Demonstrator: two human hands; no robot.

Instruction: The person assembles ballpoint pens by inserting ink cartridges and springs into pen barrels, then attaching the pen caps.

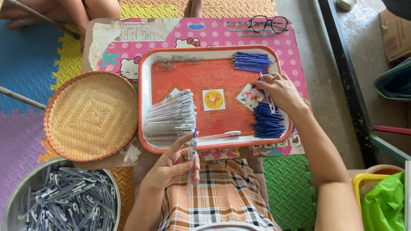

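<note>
My left hand (173,164) grips a clear pen barrel (192,156) upright at the near rim of the orange tray (214,52). My right hand (282,92) reaches over the tray's right side and pinches a blue refill (266,92) above a pile of blue pen parts (267,122). A row of clear pen barrels (171,117) lies on the tray's left. More blue refills (251,62) lie at its far right corner, and small metal springs (169,64) at the far left. One single pen (222,135) rests by the near rim.
A round woven basket (90,115) sits left of the tray on the pink low table (239,32). A metal bowl (17,192) of assembled pens is at bottom left. Black glasses (269,23) lie at the table's far edge. Another person's limbs (64,10) show top left. A yellow bin with a green bag (383,199) stands right.
</note>
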